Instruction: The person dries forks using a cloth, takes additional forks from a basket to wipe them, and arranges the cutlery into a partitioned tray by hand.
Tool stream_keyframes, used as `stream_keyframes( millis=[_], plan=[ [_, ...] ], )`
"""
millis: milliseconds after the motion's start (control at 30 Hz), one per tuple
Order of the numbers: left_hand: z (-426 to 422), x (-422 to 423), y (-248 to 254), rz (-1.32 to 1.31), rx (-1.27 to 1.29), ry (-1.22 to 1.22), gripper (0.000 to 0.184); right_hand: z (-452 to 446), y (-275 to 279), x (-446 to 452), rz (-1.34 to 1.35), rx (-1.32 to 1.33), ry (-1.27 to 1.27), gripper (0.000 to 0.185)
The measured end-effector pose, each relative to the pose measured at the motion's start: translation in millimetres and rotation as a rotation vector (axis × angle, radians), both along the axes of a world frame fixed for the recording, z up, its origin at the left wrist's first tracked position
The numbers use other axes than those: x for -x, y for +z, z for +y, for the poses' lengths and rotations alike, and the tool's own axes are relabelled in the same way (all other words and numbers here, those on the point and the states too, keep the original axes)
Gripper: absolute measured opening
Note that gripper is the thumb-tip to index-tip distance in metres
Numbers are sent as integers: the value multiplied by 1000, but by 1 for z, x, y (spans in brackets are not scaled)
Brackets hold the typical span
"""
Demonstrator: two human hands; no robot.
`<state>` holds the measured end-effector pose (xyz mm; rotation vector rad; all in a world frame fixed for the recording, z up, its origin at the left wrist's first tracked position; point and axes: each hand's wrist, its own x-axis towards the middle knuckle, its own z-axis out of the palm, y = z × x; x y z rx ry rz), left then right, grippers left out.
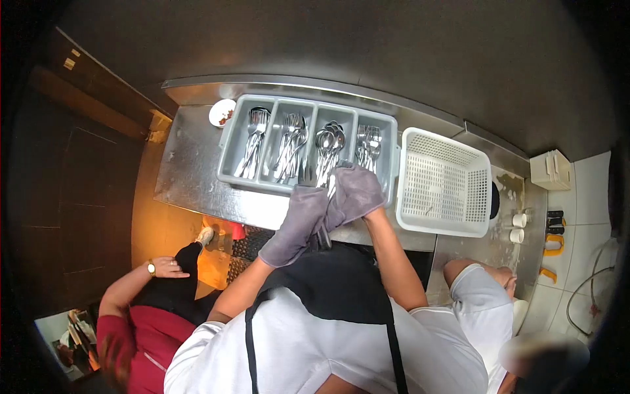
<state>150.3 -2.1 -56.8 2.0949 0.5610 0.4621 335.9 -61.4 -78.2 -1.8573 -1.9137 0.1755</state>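
Note:
Both of my hands wear grey cloth gloves and meet in front of the grey cutlery tray [308,98]. My left hand [298,223] is closed around several pieces of cutlery [320,238], whose ends stick out below and above the glove. Pressed close beside it, my right hand [355,192] is closed over the upper part, with metal showing between the gloves. Behind them the tray's four compartments hold forks [257,131], more forks and knives [289,146], spoons [329,139] and another group of forks [369,141].
A white perforated basket [443,182] stands right of the tray. At the tray's left sits a small white bowl [222,113]. Two white cups [518,226] stand farther right. One person in red [141,341] is at the left, another in white [482,305] at the right.

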Motion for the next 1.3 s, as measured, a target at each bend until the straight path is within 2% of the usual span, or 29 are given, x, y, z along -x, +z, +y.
stream_keyframes(
  millis=[67,100,133,200,300,367,433,533,567,600,633,700,733,767,800,867,967,1033,1067,1100,1167,1233,1300],
  plan=[
    [-2,3,-6,76,-102,46,7,4,-16,9,-181,155,-151,18],
    [-3,6,8,131,-243,23,6,-3,-42,21,625,-161,-228,13],
    [-4,9,16,187,-382,1,7,-6,-66,22,586,-187,-199,13],
    [-6,10,11,204,-366,96,10,-4,-76,27,508,-244,-135,13],
    [-3,15,2,188,-454,140,14,2,-64,45,1181,-365,-140,14],
    [-1,18,-9,139,-502,168,15,6,-59,24,661,-378,69,15],
    [-2,21,-23,72,-505,237,15,9,-74,32,858,-498,89,16],
    [-7,26,-21,70,-504,243,15,9,-90,14,1666,-193,-126,26],
    [-8,28,-13,100,-366,208,14,9,-102,7,995,-346,-254,23],
    [-7,30,-9,104,-425,204,14,14,-100,9,313,-472,-345,20],
    [-4,32,-6,106,-485,193,14,20,-97,7,829,-459,-461,19],
    [-3,33,5,72,-579,195,14,22,-69,19,636,-412,-376,15],
    [-2,34,3,85,-556,208,14,20,-44,31,132,-127,-363,10],
    [-3,33,-3,93,-531,218,14,18,-19,43,-384,50,-269,6],
    [-3,32,-11,98,-503,220,14,22,-19,64,-682,170,-339,2],
    [-2,32,-24,45,-577,182,16,8,-30,58,-148,-143,-169,3],
    [-3,31,-15,-5,-578,145,17,8,-33,39,474,-176,-488,5],
    [-3,34,12,18,-524,34,16,0,-17,52,-73,-52,-373,8],
    [-1,32,-8,-33,-508,38,16,-1,-9,59,-345,20,-307,10],
    [0,31,-29,-84,-493,40,16,-1,-21,60,-190,73,-310,16],
    [0,31,-19,-109,-586,-14,18,-6,-36,59,-309,233,-250,19],
    [3,34,-21,-132,-609,-78,16,-22,-41,43,-176,123,-185,26],
    [6,41,-29,-152,-562,-161,14,-29,-52,15,635,35,-215,27]
  ],
)
